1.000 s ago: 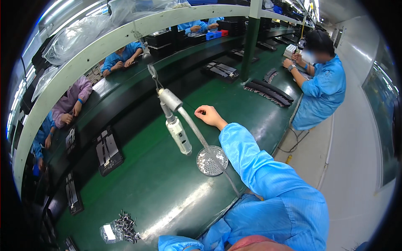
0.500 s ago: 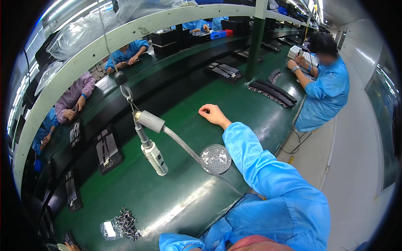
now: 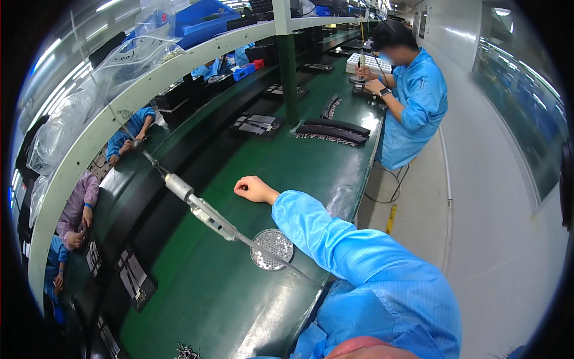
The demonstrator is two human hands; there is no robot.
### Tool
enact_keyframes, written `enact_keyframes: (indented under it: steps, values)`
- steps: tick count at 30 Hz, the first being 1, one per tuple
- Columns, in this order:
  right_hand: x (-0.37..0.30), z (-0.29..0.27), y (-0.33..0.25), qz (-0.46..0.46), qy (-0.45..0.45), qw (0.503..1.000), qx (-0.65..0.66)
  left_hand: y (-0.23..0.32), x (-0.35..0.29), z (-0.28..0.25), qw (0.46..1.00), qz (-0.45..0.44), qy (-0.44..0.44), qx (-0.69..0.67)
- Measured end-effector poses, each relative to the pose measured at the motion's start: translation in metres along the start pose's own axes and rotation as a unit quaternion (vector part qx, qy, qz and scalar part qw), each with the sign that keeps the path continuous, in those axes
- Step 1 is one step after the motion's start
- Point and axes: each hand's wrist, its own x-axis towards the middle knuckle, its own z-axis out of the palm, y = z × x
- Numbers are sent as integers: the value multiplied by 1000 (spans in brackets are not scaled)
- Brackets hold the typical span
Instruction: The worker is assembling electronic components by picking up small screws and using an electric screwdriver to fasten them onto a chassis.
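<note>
My right hand [image 3: 254, 189] rests loosely curled, empty, mid-frame on the green bench [image 3: 323, 173]. The hanging screwdriver [image 3: 200, 209] has swung left, away from the round screw tray [image 3: 272, 249]. Left hand out of view.

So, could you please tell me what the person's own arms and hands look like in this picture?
Only one arm shows, reaching in from the lower right. It wears a loose, bright blue work-coat sleeve, smooth and slightly shiny, creased along its length and gathered at the wrist. The hand beyond the cuff is bare: no glove, watch or ring shows. The other arm and hand are out of view.
</note>
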Motion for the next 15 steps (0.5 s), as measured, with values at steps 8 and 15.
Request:
enact_keyframes:
  steps: [8,15]
  values:
    - [3,4,-1,-13,-8,1000,6,-3,-1,-13,999,27,-21,-9]
    - [-1,4,6,-4,-11,1000,11,-4,4,-12,999,36,-33,-4]
